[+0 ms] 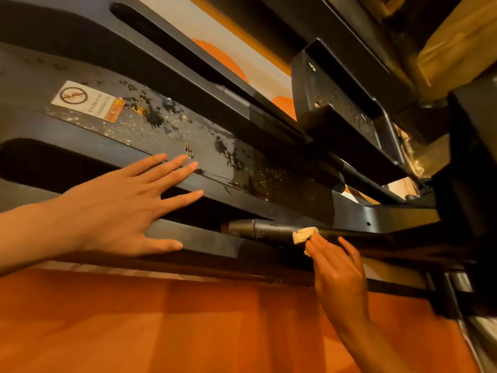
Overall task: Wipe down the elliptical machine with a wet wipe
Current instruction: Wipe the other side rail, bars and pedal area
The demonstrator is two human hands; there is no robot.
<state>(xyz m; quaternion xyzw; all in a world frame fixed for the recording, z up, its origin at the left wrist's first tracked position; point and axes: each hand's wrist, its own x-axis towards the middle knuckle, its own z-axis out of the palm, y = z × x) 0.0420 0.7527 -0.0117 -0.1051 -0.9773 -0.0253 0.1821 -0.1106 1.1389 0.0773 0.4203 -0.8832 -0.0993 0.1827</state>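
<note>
The elliptical machine's dark base frame [242,157] runs across the view, its top wet and speckled, with a white warning sticker [88,99] at the left. My left hand [121,208] lies flat on the frame's near rail, fingers spread and straight. Lower right, my right hand [337,273] pinches a small crumpled white wet wipe [304,235] and holds it against a grey metal tube [258,228] under the frame.
A black foot pedal [347,109] sits at the upper right above the frame. Dark machine housing [468,197] stands at the right edge. Orange floor [188,324] spreads below the machine, with white and orange flooring [231,57] behind it.
</note>
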